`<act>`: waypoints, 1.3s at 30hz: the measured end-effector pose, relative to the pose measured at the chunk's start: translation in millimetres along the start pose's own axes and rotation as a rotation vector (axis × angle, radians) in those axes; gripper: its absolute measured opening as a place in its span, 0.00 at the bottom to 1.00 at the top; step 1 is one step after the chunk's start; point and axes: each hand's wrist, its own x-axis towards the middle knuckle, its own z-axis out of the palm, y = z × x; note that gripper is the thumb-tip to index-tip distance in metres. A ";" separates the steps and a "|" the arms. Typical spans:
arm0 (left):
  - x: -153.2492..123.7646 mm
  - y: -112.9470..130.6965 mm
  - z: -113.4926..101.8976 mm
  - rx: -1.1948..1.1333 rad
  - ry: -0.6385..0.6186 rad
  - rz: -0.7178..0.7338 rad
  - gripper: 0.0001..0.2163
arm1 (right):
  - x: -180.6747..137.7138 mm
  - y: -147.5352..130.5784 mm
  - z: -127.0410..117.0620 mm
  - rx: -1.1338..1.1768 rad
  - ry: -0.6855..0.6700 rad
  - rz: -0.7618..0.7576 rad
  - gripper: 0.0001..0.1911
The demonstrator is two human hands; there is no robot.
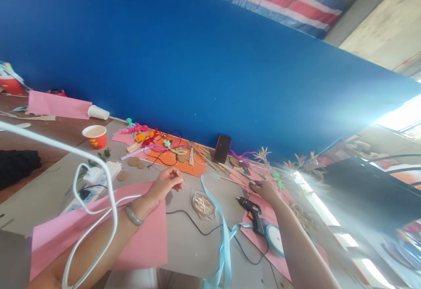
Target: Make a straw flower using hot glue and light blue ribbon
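Basically, two bare hands over a cluttered grey surface, blue partition standing behind it.

Left hand: half-open, fingers loosely curled, by the upper right corner of a large pink sheet. Grey-green bangle on that wrist. White cable loops across the view in front of the forearm.

Right hand: stretched forward among the craft bits on the right, fingers pointing inward. Fingertips are small and partly hidden here, so I can't tell whether they grip anything.

Nearest to the right hand: black glue gun, lying on its side just below it, nozzle pointing left, partly on a second pink sheet. Light blue ribbon spool sits between the gun and the right forearm; loose ribbon runs down to the near edge.

Between the hands: an oval holder of pale sticks, with a black cord passing below it.

Further back: orange sheet under mixed craft pieces, dark phone propped against the partition. Left side: red paper cup upright, white cup tipped over, round wooden disc beside the power strip.
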 end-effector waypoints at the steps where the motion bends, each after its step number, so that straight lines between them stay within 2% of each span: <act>1: -0.5 0.6 0.5 -0.006 -0.004 -0.009 0.09 | -0.9 2.3 0.7 -0.012 -0.011 0.003 0.18; 6: -1.6 3.0 2.0 -0.030 -0.011 -0.044 0.09 | -4.7 6.1 -1.9 -0.090 0.014 0.036 0.18; 9: -0.1 1.8 0.1 -0.037 0.011 -0.050 0.09 | -14.2 -9.9 -4.1 -0.092 0.082 0.036 0.17; 10: 0.9 0.6 -0.9 -0.044 0.017 -0.054 0.08 | -20.8 -20.6 -4.1 -0.074 0.116 0.021 0.17; 12: 2.8 -2.5 -2.9 -0.062 0.020 -0.073 0.08 | -40.1 -50.6 -2.4 0.089 0.275 -0.094 0.14; 14: 4.2 -5.1 -3.8 -0.079 0.016 -0.088 0.09 | -65.0 -89.0 1.3 0.333 0.303 -0.277 0.13; 16: 4.3 -5.9 -3.3 -0.089 0.015 -0.087 0.09 | -90.5 -129.5 7.2 0.559 0.215 -0.440 0.14; 18: 3.5 -5.0 -1.7 -0.099 0.023 -0.080 0.10 | -110.7 -165.5 15.3 0.711 0.130 -0.534 0.14; 22: 1.6 -3.0 0.7 -0.106 0.020 -0.071 0.13 | -127.0 -209.1 36.1 0.870 0.061 -0.516 0.15; 25: 1.7 -4.7 0.7 -0.077 -0.008 -0.060 0.13 | -126.2 -219.1 50.2 0.966 0.052 -0.479 0.13; 32: 1.7 -6.7 0.3 0.052 -0.054 -0.031 0.12 | -121.4 -218.1 64.6 1.200 0.065 -0.402 0.12; 39: 6.4 -9.0 -6.4 0.194 -0.142 0.019 0.10 | -119.3 -213.6 68.7 1.202 0.105 -0.417 0.13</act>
